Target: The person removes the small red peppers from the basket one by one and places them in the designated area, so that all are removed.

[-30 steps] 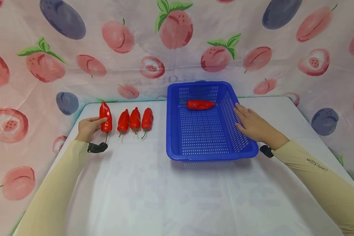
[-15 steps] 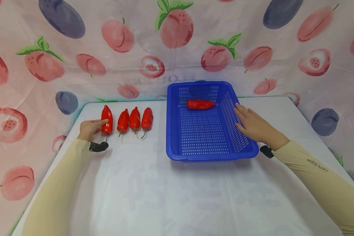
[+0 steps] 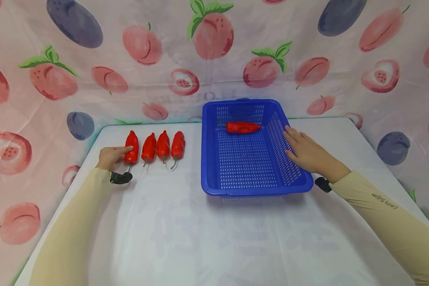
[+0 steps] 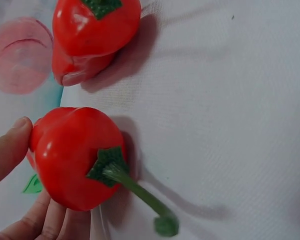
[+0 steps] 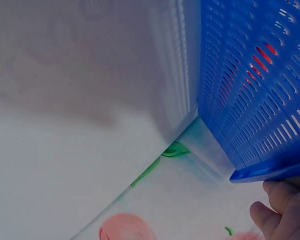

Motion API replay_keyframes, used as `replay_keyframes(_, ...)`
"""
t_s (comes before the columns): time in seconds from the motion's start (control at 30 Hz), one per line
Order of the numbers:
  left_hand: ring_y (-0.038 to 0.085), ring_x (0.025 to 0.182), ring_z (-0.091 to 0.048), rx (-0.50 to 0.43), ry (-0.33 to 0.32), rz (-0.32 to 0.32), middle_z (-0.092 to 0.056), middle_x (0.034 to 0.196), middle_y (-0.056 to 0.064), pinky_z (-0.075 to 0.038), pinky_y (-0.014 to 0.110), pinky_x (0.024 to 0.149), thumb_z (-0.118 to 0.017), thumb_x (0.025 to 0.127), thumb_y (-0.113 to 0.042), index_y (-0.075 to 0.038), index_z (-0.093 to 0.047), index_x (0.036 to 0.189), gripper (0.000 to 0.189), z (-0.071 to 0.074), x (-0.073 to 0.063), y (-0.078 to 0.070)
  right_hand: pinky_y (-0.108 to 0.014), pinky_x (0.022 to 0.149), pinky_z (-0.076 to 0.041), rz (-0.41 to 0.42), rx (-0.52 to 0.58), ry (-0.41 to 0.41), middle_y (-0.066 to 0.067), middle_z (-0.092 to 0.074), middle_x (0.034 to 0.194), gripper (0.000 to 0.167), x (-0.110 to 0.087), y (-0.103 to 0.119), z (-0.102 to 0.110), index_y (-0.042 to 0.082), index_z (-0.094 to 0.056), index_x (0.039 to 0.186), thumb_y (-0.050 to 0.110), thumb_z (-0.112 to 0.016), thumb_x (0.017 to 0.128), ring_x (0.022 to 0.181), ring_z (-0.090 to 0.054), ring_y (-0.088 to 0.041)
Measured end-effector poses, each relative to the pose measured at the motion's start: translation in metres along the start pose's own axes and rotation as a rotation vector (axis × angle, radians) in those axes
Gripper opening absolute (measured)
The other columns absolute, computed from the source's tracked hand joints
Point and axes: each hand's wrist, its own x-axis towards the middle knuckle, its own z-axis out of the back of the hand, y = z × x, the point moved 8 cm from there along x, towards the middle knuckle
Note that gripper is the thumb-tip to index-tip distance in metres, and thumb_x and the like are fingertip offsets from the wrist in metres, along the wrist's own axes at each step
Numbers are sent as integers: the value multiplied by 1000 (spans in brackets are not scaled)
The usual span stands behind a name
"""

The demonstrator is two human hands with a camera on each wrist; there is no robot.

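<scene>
At the left end of a row of red peppers, my left hand holds a long red pepper by its side. In the left wrist view the thumb and fingers lie on opposite sides of this pepper, and its green stem points away from the hand. Close to its right lie three more red peppers, the nearest being a pepper with a green stem. My right hand rests on the right rim of a blue plastic basket, fingers extended. Inside the basket, one red pepper lies sideways near the back.
A white cloth covers the table. Behind it hangs a fruit-printed curtain, which also runs along both sides. The basket stands right of the table's middle, near the back edge.
My left hand has moved slightly right and toward me with the pepper, bringing it closer to the others in the row. The right hand and basket have stayed in place.
</scene>
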Motion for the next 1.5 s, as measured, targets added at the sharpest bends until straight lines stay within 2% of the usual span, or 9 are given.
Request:
replay_keyframes(0.27, 28, 132, -32, -5, -5, 0, -29, 151, 16, -35, 37, 113, -62, 87, -43, -3, -33, 145, 76, -3, 8, 0, -59, 115, -15, 1, -5, -2, -30, -12, 153, 61, 0, 0, -1, -13, -20, 143, 22, -40, 98, 142, -15, -44)
replay_keyframes(0.47, 30, 134, -29, 28, 9, 0, -27, 152, 17, -32, 39, 114, -60, 88, -45, -4, -33, 145, 75, -3, 11, 0, -58, 115, -15, 1, 0, -4, -30, -13, 153, 61, 0, -1, -1, -12, -20, 144, 22, -40, 98, 142, -15, -44)
replay_keyframes(0.7, 27, 141, -24, -68, 57, 14, -21, 156, 12, -28, 35, 116, -62, 87, -41, -7, -29, 147, 76, -4, 9, 2, -58, 115, -14, 0, 10, -5, -29, -12, 153, 61, -1, -1, 0, -12, -20, 144, 23, -40, 98, 142, -15, -44)
replay_keyframes(0.87, 26, 143, -20, -102, 111, 1, -16, 158, 10, -25, 34, 117, -61, 89, -39, -7, -27, 148, 74, -6, 5, 1, -58, 115, -14, -1, 6, -5, -29, -12, 153, 61, 0, -1, -2, -12, -20, 144, 23, -41, 98, 142, -15, -44)
replay_keyframes(1.27, 24, 144, -20, -98, 221, -44, -12, 159, 9, -23, 32, 118, -58, 91, -39, -10, -24, 149, 73, -5, 0, -2, -58, 116, -13, -11, 18, 5, -29, -12, 153, 62, -1, -1, -1, -12, -19, 144, 22, -41, 98, 142, -14, -44)
replay_keyframes(1.4, 23, 144, -22, -122, 225, -33, -13, 159, 7, -24, 30, 117, -57, 92, -36, -11, -26, 148, 69, -4, 0, -2, -58, 116, -13, -12, 19, 5, -30, -12, 153, 62, -1, -1, 0, -12, -19, 144, 22, -41, 98, 142, -14, -44)
replay_keyframes(1.5, 21, 143, -25, -185, 213, -7, -15, 159, 7, -26, 27, 115, -55, 94, -29, -11, -26, 148, 64, -2, 1, -2, -58, 116, -13, -14, 19, 5, -29, -12, 153, 62, -1, -1, 0, -12, -19, 144, 22, -41, 97, 142, -14, -44)
